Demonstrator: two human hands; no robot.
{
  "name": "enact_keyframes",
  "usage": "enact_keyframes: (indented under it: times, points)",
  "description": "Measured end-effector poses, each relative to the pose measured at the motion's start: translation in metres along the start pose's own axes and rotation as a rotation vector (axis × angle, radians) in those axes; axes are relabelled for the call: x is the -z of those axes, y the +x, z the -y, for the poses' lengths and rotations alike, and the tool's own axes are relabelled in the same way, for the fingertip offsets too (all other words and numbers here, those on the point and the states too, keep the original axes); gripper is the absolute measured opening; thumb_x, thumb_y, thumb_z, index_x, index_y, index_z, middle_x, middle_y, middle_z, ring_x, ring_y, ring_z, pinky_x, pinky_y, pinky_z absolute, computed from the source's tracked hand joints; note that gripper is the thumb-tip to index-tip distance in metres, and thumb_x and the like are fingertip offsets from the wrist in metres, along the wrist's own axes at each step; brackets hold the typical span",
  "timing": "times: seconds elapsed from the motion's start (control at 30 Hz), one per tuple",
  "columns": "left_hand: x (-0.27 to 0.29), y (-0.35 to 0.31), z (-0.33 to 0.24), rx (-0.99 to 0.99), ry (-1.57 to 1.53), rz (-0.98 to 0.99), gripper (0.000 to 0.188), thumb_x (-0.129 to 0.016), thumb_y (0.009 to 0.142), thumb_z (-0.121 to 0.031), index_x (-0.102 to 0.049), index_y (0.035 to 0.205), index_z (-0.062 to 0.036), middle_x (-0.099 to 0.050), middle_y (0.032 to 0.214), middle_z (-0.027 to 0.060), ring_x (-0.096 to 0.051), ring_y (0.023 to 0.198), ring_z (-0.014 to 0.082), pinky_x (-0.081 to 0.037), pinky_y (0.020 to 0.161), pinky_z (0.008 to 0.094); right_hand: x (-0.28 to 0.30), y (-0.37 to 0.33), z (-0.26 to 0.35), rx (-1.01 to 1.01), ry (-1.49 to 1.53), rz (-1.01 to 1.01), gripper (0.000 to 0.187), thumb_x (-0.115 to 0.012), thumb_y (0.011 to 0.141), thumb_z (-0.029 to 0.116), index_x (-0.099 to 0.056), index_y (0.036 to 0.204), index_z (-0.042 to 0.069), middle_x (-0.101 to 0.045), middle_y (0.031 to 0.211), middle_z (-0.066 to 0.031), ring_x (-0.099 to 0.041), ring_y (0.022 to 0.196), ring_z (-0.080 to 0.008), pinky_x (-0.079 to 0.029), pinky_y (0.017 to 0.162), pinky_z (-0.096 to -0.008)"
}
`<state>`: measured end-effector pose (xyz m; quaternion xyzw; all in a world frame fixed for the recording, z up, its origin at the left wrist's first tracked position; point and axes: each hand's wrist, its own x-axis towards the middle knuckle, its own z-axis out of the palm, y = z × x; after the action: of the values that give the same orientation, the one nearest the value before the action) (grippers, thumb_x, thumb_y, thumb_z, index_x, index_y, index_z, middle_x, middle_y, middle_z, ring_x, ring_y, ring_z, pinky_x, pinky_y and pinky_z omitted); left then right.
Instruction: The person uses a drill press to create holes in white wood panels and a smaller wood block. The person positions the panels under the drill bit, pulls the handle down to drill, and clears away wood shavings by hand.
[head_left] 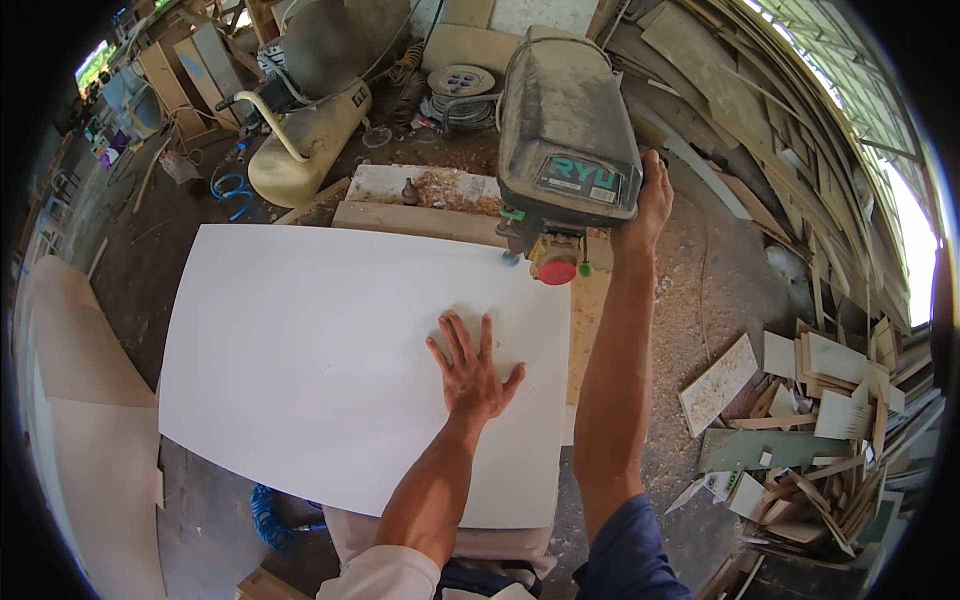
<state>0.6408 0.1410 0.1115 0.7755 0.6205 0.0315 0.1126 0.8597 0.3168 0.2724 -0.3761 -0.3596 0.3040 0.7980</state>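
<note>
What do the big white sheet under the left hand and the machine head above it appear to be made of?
Large white rectangular sheet: probably laminated board, smooth, matte and flat; the edge is too thin to confirm. Grey drill-press head: seemingly a metal or hard plastic housing, dull, dusty and scuffed. Left hand lies flat on the sheet.

A large flat panel lies on the desk, under the drill press head at its far right corner. The left hand rests flat on the panel's right part; the right hand reaches up beside the machine's right side. A compressor tank stands behind on the left; offcuts pile on the floor to the right.
</note>
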Motion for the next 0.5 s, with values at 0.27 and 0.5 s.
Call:
enact_keyframes:
  times: [0.27, 0.5]
  points:
    - [-0.004, -0.001, 0.002, -0.004, -0.022, 0.002, 0.098, -0.039, 0.094, -0.073, -0.009, 0.164, -0.0118, 0.002, 0.163, 0.036, 0.008, 0.153, 0.05, 0.003, 0.118, 0.0692, -0.006, -0.007, 0.002, 0.034, 0.003, -0.036, 0.026, -0.054, 0.107, 0.028, -0.063, 0.095, 0.007, -0.059, 0.084, 0.0001, -0.056, 0.074, -0.0088, -0.048, 0.07, -0.0276]
    - [-0.004, -0.001, 0.003, -0.011, -0.04, -0.022, 0.097, -0.04, 0.094, -0.073, -0.011, 0.164, -0.0109, 0.001, 0.163, 0.0367, 0.007, 0.153, 0.0511, 0.003, 0.118, 0.0699, -0.012, -0.014, 0.006, 0.042, 0.017, -0.021, 0.028, -0.052, 0.109, 0.03, -0.06, 0.09, 0.01, -0.054, 0.076, 0.0043, -0.049, 0.068, -0.0049, -0.042, 0.065, -0.0236]
